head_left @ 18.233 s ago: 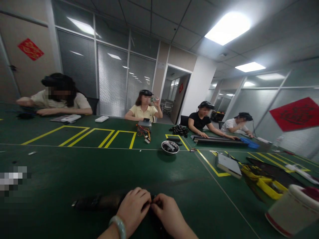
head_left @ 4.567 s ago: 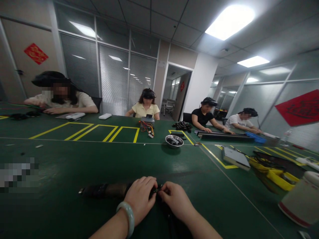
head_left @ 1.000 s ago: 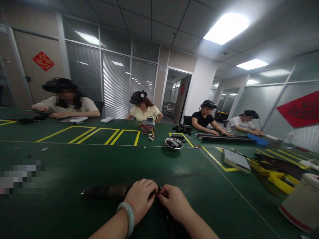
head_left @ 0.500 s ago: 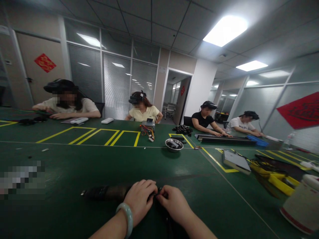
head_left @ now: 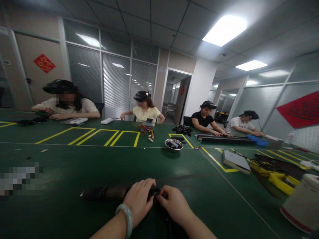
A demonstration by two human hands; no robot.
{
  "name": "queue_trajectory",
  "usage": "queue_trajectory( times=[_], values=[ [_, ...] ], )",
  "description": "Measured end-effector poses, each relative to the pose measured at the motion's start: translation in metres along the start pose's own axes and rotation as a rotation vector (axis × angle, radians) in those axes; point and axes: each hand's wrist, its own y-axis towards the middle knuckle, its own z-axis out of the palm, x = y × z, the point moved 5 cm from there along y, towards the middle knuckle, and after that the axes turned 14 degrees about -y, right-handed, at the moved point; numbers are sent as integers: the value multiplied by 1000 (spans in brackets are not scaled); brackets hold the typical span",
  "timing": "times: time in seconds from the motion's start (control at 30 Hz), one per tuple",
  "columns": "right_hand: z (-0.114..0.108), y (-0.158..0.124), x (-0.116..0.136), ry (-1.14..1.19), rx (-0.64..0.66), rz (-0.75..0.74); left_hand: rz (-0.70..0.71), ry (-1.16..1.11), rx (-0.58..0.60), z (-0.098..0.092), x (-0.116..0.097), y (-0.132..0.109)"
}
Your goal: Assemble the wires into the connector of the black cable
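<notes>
A long dark cylindrical tool (head_left: 113, 192) with a small metal tip at its left end lies across the green table. My left hand (head_left: 140, 199), with a pale green bangle (head_left: 126, 215) at the wrist, is closed over its right-hand part. Thumb and fingers have a gap between them, where a dark end with a small shiny spot shows. Close against that end, my right hand (head_left: 174, 201) is pinched, and whatever is in its fingertips is hidden. Below the hands runs a dark strand, perhaps a cord (head_left: 167, 220), blurred in the shade.
Beyond my hands stands a metal bowl (head_left: 173, 145) of small dark parts. To the right are a grey box (head_left: 236, 161), a yellow tray (head_left: 282, 182) and a white canister (head_left: 302, 202). Several people sit across the green table (head_left: 82, 166), with black parts (head_left: 182, 130) near them.
My left fingers have lifted and spread a little from the thumb, showing more of the dark end. My right hand is almost still. Across the table, a person in yellow has shifted.
</notes>
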Motion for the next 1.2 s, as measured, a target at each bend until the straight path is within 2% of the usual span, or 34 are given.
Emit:
queue_trajectory(
  times=[0.07,0.27,0.47,0.67,0.9,1.1,1.2],
  values=[
    [-1,0,0,4,4,2,-26,-2,-11,0,1,0],
    [-1,-1,0,3,4,1,23,34,78,-2,-7,0],
    [-2,-2,2,19,21,4,-14,4,-1,-3,-3,-1],
    [-3,-2,3,-10,12,0,32,25,68,-2,-7,0],
    [-1,0,2,-19,2,-3,-3,-4,17,-2,-3,0],
    [-1,-1,1,-23,9,-4,13,18,70,0,-5,0],
    [-2,-2,2,-15,3,-9,-3,26,53,-2,-6,0]
  ],
)
